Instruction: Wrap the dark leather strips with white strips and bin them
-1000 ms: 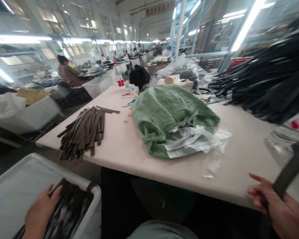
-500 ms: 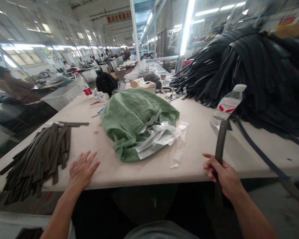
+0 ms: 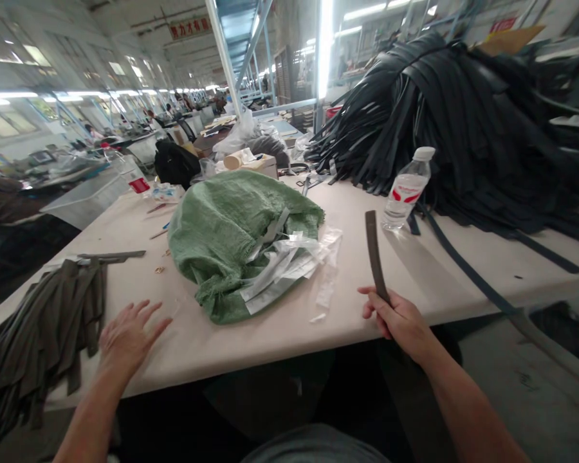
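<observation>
My right hand (image 3: 395,320) is closed round a dark grey-brown strap (image 3: 375,254) over the table's front edge. One end of the strap sticks up above the fingers; its lower part drops below the table and is lost in shadow. My left hand (image 3: 129,334) lies over the table at the left, fingers spread, holding nothing. Beside it a pile of similar dark strips (image 3: 53,321) hangs over the edge. Between my hands sits a green woven sack (image 3: 236,225) with torn clear plastic (image 3: 284,263) at its front.
A water bottle (image 3: 408,193) stands beyond my right hand. Behind it a large heap of black straps (image 3: 444,122) covers the right side, one long strap (image 3: 468,267) trailing off the table (image 3: 275,337). A red-labelled bottle (image 3: 135,177) and a black bag (image 3: 174,162) stand farther back.
The view has turned to the right, so the table's contents sit farther left. The strap in my right hand now leans left at its top instead of right. My left hand remains spread.
</observation>
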{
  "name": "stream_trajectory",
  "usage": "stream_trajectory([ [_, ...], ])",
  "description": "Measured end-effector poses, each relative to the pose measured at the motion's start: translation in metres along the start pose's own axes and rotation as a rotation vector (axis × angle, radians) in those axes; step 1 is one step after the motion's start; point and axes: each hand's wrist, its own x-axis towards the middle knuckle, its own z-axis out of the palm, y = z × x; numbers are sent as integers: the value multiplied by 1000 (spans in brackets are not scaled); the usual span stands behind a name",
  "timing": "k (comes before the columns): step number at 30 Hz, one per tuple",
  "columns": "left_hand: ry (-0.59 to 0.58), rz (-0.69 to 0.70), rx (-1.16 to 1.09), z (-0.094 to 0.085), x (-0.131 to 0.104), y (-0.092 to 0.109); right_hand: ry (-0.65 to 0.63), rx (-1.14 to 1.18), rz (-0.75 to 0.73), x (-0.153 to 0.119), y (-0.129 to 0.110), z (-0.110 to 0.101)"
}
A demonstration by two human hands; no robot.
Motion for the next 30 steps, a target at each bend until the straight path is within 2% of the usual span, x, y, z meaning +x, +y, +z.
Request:
stream_trajectory([
  [3, 234, -78, -147, -22, 2, 22, -11, -69, -55, 7, -8, 5],
  [5, 301, -89, -326, -33, -5, 53, -4, -53, -61, 10, -10, 9],
  [7, 250, 42, -559, -37, -16, 97, -12, -28, -52, 11, -10, 13],
  [10, 15, 432, -809, -28, -37, 174, -29, 13, -34, 6, -8, 17],
  [13, -88, 684, -798, -8, -47, 240, -52, 44, -9, -3, -3, 19],
  [15, -115, 756, -732, 6, -46, 268, -69, 53, 9, -9, -1, 19],
  [18, -113, 738, -673, 18, -38, 286, -92, 51, 33, -17, 2, 20],
  [24, -117, 533, -892, 16, -33, 288, -92, 27, 47, -16, 3, 36],
  [30, -125, 720, -714, 22, -32, 289, -38, -25, 18, -11, 3, 37],
])
